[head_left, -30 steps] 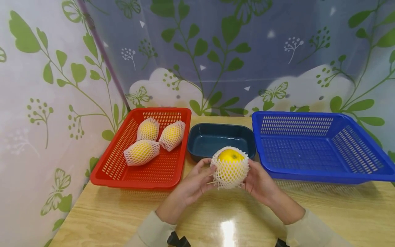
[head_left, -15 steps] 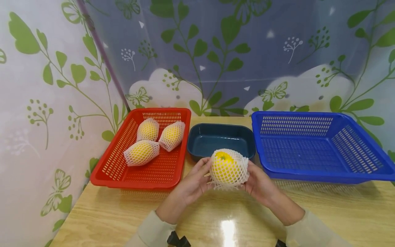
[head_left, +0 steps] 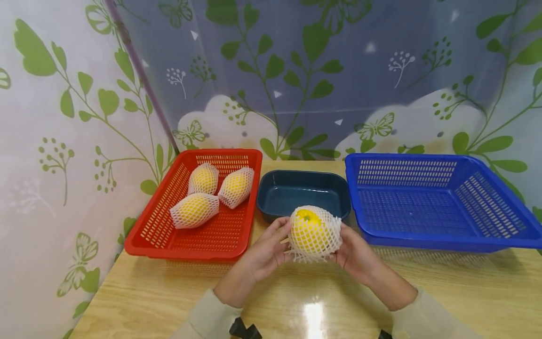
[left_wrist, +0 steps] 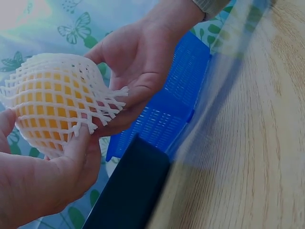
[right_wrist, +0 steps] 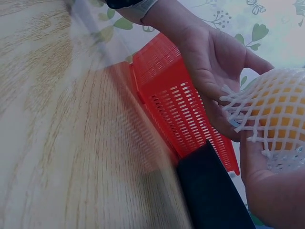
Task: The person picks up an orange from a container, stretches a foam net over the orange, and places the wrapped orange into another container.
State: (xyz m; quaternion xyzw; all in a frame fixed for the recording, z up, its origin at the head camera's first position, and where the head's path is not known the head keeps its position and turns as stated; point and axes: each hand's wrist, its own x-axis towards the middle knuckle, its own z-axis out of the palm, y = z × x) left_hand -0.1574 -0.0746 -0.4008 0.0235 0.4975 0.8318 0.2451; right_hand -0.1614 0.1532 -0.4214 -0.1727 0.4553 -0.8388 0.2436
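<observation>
Between both hands, in the head view, is a round yellow fruit [head_left: 314, 233] in a white foam net, held up over the near side of the teal dish [head_left: 302, 173]. My left hand [head_left: 267, 252] grips it from the left and my right hand [head_left: 359, 254] from the right. A patch of bare yellow skin with the stem end shows through the net's opening, facing up and to the left. The net's frayed edge hangs below the fruit. In the left wrist view, the left thumb and fingers [left_wrist: 81, 148] press the netted fruit [left_wrist: 47, 107].
On the left stands a red basket [head_left: 203, 252] with 3 netted yellow fruits [head_left: 195, 210] inside. A blue basket [head_left: 423, 240] stands on the right, the teal dish between them. The wooden table [head_left: 178, 301] runs toward me, and a patterned curtain [head_left: 296, 108] hangs behind.
The held fruit has turned between the hands: its bare stem end has shifted from the top middle to the left. Both hands stay nearly in place, and the baskets have not moved.
</observation>
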